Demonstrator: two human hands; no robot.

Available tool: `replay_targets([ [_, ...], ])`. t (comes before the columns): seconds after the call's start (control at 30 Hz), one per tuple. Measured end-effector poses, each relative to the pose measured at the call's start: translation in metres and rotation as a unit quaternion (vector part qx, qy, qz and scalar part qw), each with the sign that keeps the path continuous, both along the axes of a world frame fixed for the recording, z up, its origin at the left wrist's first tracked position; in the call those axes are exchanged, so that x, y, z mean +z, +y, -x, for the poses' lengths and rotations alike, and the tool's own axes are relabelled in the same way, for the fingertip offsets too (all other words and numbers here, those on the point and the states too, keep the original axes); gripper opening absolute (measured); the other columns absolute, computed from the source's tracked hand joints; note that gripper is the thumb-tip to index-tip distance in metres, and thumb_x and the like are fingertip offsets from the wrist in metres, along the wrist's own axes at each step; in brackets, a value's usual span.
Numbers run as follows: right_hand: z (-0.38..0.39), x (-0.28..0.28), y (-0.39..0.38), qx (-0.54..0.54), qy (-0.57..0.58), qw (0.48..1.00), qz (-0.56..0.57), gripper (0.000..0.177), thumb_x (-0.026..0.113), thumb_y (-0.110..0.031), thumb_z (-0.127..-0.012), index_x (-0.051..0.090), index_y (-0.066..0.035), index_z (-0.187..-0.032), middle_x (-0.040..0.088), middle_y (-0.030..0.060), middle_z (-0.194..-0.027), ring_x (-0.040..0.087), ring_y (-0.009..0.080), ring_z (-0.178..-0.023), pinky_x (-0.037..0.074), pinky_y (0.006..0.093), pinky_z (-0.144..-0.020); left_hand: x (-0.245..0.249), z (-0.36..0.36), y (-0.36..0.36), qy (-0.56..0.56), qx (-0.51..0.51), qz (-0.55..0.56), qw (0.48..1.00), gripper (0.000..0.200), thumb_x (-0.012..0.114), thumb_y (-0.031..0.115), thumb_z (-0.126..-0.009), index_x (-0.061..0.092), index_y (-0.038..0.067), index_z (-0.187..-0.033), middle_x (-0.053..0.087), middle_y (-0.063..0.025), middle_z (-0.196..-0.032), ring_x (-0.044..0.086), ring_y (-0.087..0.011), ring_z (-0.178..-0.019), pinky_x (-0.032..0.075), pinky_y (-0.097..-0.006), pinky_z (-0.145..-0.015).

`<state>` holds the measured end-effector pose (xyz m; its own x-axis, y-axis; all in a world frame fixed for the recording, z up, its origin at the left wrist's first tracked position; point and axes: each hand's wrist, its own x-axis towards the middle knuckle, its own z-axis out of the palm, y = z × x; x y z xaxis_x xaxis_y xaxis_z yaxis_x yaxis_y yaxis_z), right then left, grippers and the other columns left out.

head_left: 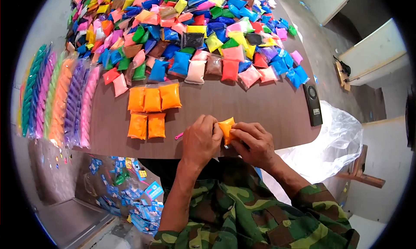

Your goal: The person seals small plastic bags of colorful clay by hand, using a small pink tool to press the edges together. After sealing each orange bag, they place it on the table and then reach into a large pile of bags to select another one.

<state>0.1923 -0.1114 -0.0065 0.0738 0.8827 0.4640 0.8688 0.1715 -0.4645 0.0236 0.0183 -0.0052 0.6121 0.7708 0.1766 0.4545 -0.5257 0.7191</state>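
Observation:
Near the table's front edge, an orange packet (226, 128) is held between my two hands. My left hand (202, 138) is closed at its left side, and my right hand (252, 141) pinches its right side. To the left, several orange packets lie in two rows, among them an upper one (170, 95) and a lower one (156, 125). A small pink stick (179, 136) rests on the table just left of my left hand, partly hidden by it.
A large pile of coloured packets (193, 40) covers the back of the table (108, 132). Long twisted coloured bags (60, 101) hang over the left edge. A black remote (313, 105) lies at the right edge, beside clear plastic (333, 140). Blue packages (143, 210) litter the floor.

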Motion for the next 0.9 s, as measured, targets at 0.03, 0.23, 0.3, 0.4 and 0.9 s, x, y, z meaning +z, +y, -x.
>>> replay_targets([
  [0.03,0.0,0.0,0.0,-0.001,0.0,1.0,-0.001,0.035,0.087,-0.007,-0.081,0.077,-0.007,-0.114,0.075,0.0091,-0.119,0.073,0.0296,-0.098,0.061,0.0382,-0.084,-0.001,0.0,-0.001,0.006,0.0,-0.01,1.0,0.009,0.069,0.013,-0.096,0.067,0.004,-0.098,0.07,-0.0174,-0.093,0.07,-0.0438,-0.083,0.057,-0.0515,-0.071],
  [0.23,-0.001,0.001,-0.001,0.004,0.009,1.0,0.011,0.033,0.086,-0.011,-0.086,0.076,-0.008,-0.118,0.074,0.0079,-0.122,0.073,0.0289,-0.102,0.062,0.0374,-0.087,0.014,0.015,0.001,-0.047,0.047,-0.044,0.997,0.011,0.07,0.011,-0.096,0.065,0.001,-0.099,0.068,-0.0193,-0.093,0.069,-0.0409,-0.078,0.055,-0.0465,-0.066],
  [0.3,0.0,0.001,0.0,0.005,0.008,1.0,0.006,0.033,0.086,-0.011,-0.086,0.075,-0.008,-0.118,0.074,0.0085,-0.122,0.073,0.0293,-0.102,0.062,0.0376,-0.087,0.026,0.021,0.0,-0.083,0.055,0.025,0.995,0.012,0.07,0.011,-0.098,0.066,0.0,-0.098,0.068,-0.0176,-0.089,0.067,-0.0341,-0.074,0.053,-0.0423,-0.065],
  [0.4,-0.001,0.0,-0.002,0.006,0.008,1.0,0.009,0.033,0.086,-0.012,-0.087,0.075,-0.007,-0.118,0.074,0.0094,-0.123,0.073,0.0295,-0.103,0.062,0.0376,-0.087,0.031,0.028,-0.005,-0.089,0.064,0.13,0.985,0.015,0.07,0.013,-0.101,0.07,-0.001,-0.098,0.07,-0.013,-0.084,0.065,-0.0214,-0.07,0.05,-0.0357,-0.063],
  [0.9,-0.001,-0.003,-0.002,0.003,-0.003,1.0,0.016,0.031,0.085,-0.015,-0.09,0.076,-0.007,-0.119,0.074,0.0093,-0.124,0.072,0.0281,-0.105,0.063,0.0368,-0.088,0.008,0.005,-0.001,-0.042,0.031,0.117,0.992,0.016,0.071,0.013,-0.102,0.074,-0.003,-0.102,0.074,-0.0114,-0.085,0.068,-0.0145,-0.071,0.054,-0.0305,-0.063],
])
